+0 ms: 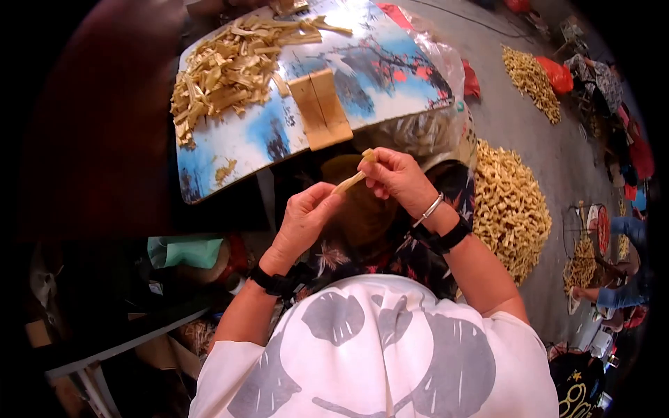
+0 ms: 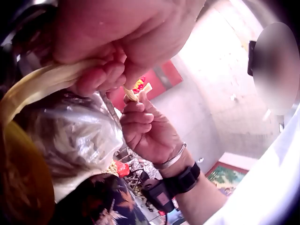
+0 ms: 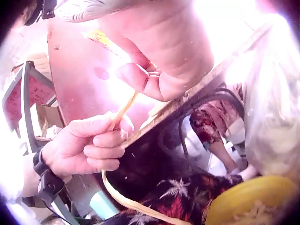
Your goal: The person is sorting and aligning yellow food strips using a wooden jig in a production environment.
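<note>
A long, pale yellow, pliable strip (image 1: 350, 183) is stretched between the two hands above the lap. Its lower part is pinched by the left hand (image 1: 310, 212), thumb against curled fingers. The right hand (image 1: 401, 177) pinches the other end, where a small folded bit shows above the fingertips. In the right wrist view a loose tail of the strip (image 3: 126, 201) hangs below the left hand (image 3: 89, 145) across dark floral cloth. A yellow bowl (image 3: 253, 201) with pale pieces inside sits low by the lap.
The picture-topped table (image 1: 265, 136) ahead bears a heap of flat yellow strips (image 1: 226, 66) and an angled wooden piece (image 1: 320, 108) at its near edge. Small knotted yellow pieces (image 1: 509, 209) form a big pile at right. A clear plastic bag (image 3: 276, 108) stands beside the table.
</note>
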Motion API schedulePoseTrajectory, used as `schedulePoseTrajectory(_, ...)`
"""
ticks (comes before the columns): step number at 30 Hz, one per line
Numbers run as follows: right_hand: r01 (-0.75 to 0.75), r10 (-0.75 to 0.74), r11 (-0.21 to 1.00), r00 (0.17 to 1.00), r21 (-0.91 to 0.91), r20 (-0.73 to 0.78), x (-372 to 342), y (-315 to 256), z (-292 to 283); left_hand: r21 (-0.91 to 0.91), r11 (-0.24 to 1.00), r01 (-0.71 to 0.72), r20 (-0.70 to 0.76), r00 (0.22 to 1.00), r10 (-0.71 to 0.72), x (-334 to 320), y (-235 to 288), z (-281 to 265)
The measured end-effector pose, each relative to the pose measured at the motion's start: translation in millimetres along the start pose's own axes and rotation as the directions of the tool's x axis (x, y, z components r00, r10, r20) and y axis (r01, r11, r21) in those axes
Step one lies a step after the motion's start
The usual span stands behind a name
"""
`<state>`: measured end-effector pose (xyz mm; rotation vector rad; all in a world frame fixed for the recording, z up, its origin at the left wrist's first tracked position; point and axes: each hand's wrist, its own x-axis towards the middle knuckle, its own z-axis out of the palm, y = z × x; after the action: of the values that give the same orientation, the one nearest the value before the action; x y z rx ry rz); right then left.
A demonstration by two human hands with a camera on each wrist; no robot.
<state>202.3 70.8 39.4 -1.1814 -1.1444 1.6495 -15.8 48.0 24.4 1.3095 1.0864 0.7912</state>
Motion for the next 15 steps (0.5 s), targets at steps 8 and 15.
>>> schedulePoseTrajectory(8, 0.339, -0.432, 0.878, 0.866, -0.337, -0.254, 84, -46, 14, 0.347, 0.902, -0.256, -0.249, 0.902, 0.352, 98, 41, -48)
schedulePoseTrajectory(15, 0.349, -0.608, 0.713, 0.74, -0.608, -0.289, 122, -36, 13, 0.363, 0.891, -0.273, -0.305, 0.868, 0.391, 136, 28, -56)
